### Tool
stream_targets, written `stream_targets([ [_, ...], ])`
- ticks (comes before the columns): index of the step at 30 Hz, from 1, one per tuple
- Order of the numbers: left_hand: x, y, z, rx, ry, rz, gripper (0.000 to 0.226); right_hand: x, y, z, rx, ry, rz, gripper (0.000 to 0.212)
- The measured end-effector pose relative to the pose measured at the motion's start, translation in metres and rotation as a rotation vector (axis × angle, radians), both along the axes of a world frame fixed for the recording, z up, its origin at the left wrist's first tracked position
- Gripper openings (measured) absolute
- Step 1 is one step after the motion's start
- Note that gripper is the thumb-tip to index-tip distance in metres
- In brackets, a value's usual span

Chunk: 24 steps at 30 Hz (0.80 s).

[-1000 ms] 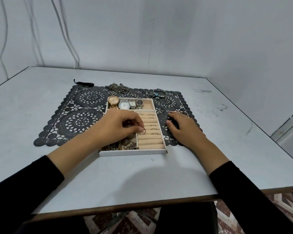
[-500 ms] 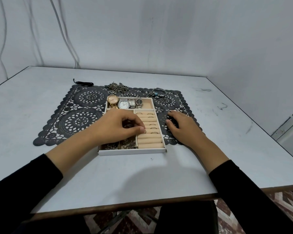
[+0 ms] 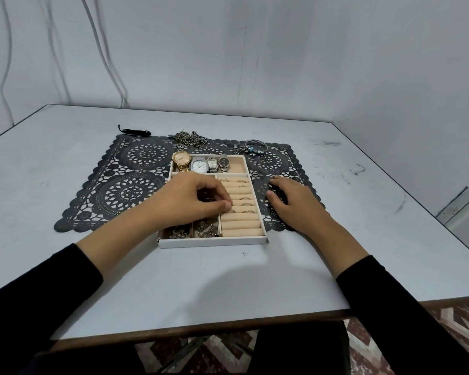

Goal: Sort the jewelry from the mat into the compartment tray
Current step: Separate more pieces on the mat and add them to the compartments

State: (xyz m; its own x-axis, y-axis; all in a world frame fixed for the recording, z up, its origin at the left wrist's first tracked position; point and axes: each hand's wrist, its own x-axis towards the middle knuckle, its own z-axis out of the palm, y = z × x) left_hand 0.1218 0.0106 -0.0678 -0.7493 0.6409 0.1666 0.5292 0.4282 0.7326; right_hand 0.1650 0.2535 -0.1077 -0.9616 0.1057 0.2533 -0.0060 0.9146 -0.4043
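Left hand (image 3: 192, 201) pinches a ring (image 3: 230, 211) over the tray (image 3: 214, 242), right hand (image 3: 295, 204) on mat (image 3: 119, 190)

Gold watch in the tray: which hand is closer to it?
Left. The left hand is over the tray, just nearer the person than the gold watch; the right hand rests on the lace mat beyond the tray's right wall.

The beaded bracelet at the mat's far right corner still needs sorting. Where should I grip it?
Pinch the bracelet by its bare metal arc on the far side, coming from above. It appears to lie flat on the mat, beads bunched on the near side, so the thin open arc likely leaves fingertips room.
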Motion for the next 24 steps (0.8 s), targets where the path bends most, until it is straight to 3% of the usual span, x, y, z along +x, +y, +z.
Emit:
stream_targets([
  [15,-0.002,0.004,0.001,-0.045,0.043,0.017,0.007,0.001,0.001,0.001,-0.039,-0.003,-0.001,0.039],
  [18,-0.001,-0.001,0.001,0.053,0.020,0.017,0.006,-0.001,0.002,0.002,-0.074,0.003,-0.010,0.036],
  [21,-0.010,-0.009,0.001,0.170,0.106,0.134,0.008,-0.003,0.003,0.006,-0.115,0.023,-0.030,0.032],
  [24,-0.026,-0.019,0.001,0.272,0.073,0.231,0.011,-0.011,0.005,0.011,-0.128,0.051,-0.055,0.033],
])
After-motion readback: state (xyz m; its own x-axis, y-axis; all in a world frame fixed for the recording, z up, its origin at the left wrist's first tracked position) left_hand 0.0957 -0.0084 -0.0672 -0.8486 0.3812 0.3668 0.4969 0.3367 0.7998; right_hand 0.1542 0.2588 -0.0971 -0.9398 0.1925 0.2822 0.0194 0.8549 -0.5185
